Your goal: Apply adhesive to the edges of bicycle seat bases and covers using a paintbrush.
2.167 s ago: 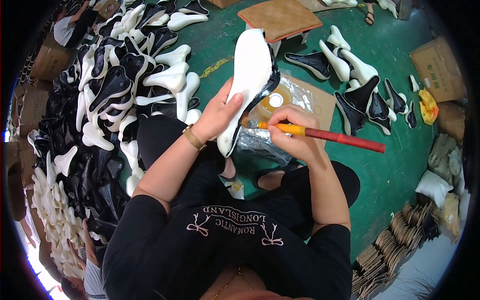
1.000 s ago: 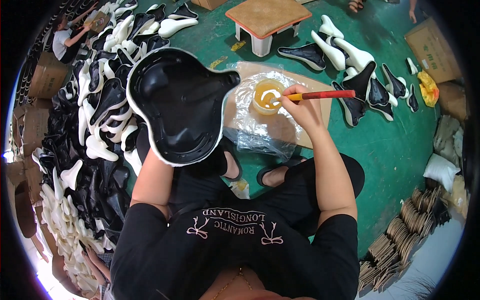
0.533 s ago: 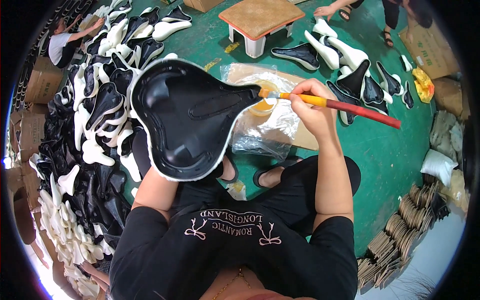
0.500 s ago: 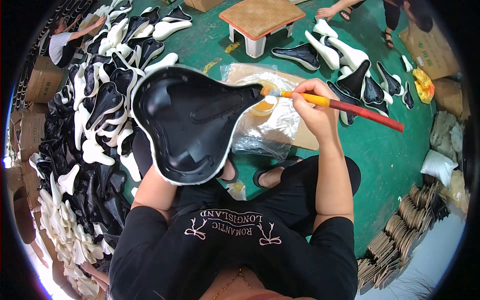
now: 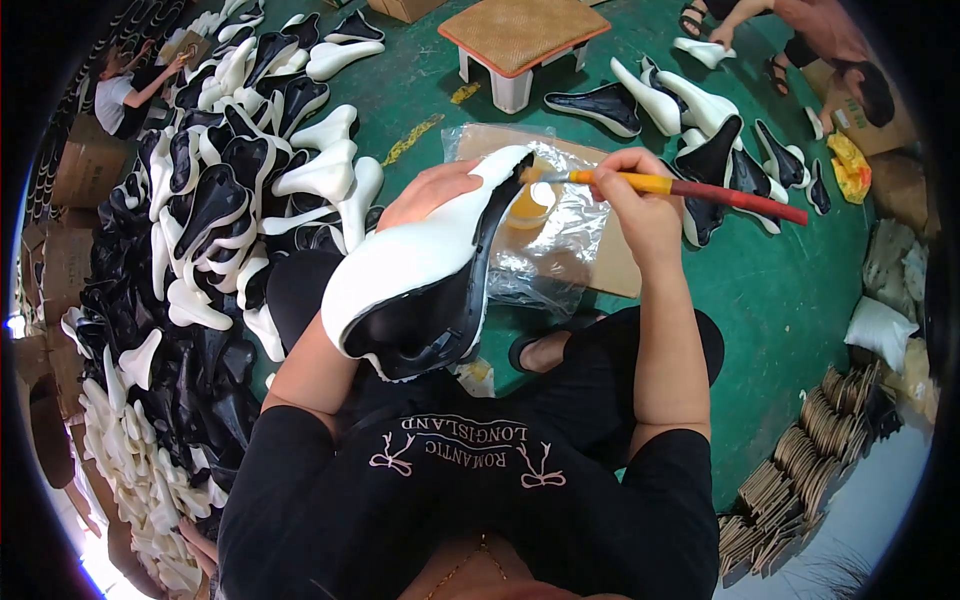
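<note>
My left hand (image 5: 430,192) has tipped the bicycle saddle (image 5: 415,270) from black underside up onto its edge, white top showing. My right hand (image 5: 640,200) brought the brush (image 5: 680,187) to its nose.

floor: green painted floor (image 5: 780,300), glossy, bare in patches on the right
left side: large heap of black and white bicycle saddle shells (image 5: 230,190), piled against one another
centre: flat brown cardboard sheet (image 5: 615,270) with crinkled clear plastic (image 5: 560,235) over it
top: low stool (image 5: 522,35) with a woven tan seat and white legs
upper right: a loose group of saddles (image 5: 700,120), black and white
right edge: white bag (image 5: 880,328); stacked brown cardboard pieces (image 5: 800,465) lower down
left edge: cardboard boxes (image 5: 85,170)
</note>
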`<state>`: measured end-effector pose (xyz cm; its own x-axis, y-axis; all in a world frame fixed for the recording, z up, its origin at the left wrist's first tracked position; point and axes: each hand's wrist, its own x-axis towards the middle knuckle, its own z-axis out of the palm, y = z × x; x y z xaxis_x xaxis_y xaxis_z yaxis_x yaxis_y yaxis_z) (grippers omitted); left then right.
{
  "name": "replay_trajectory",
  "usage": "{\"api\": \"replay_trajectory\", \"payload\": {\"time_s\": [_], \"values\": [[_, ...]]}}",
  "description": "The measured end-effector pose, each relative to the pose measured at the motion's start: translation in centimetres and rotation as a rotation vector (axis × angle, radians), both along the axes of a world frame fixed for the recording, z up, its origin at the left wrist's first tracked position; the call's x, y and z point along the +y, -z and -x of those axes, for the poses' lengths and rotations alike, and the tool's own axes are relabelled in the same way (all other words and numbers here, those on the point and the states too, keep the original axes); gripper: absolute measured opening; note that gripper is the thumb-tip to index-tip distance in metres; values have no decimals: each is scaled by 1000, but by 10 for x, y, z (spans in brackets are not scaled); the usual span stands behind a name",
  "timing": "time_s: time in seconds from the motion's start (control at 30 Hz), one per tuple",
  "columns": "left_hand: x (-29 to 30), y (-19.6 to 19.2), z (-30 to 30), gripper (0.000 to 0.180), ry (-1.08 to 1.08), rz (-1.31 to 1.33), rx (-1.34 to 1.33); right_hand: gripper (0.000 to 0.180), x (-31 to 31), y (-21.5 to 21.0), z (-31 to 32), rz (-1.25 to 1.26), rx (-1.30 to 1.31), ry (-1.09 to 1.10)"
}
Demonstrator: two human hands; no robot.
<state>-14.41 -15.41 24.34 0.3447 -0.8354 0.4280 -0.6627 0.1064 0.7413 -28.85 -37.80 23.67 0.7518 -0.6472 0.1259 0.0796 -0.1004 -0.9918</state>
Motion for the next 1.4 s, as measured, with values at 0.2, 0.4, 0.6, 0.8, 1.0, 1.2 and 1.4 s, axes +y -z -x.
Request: {"api": "replay_trajectory", "payload": {"time_s": [0.2,0.4,0.6,0.8,1.0,1.2,1.4], "values": [[-1,6,-8,47,-36,-50,-87,11,-1,7,-6,59,138,-9],[-11,36,-21,48,-6,19,-106,11,-3,61,-18,393,295,-151],[-13,31,-19,45,-106,-19,-121,6,-7,3,-4,-93,14,-71],[-16,31,-15,50,-71,-19,-87,6,3,5,-6,-100,60,-135],[-18,22,-19,53,-50,7,-115,6,14,-9,2,57,16,-366],[-25,33,-34,51,-82,34,-107,8,29,-24,8,305,-3,-534],[-28,48,-53,48,-307,108,-205,8,43,-30,8,374,15,-559]]}}
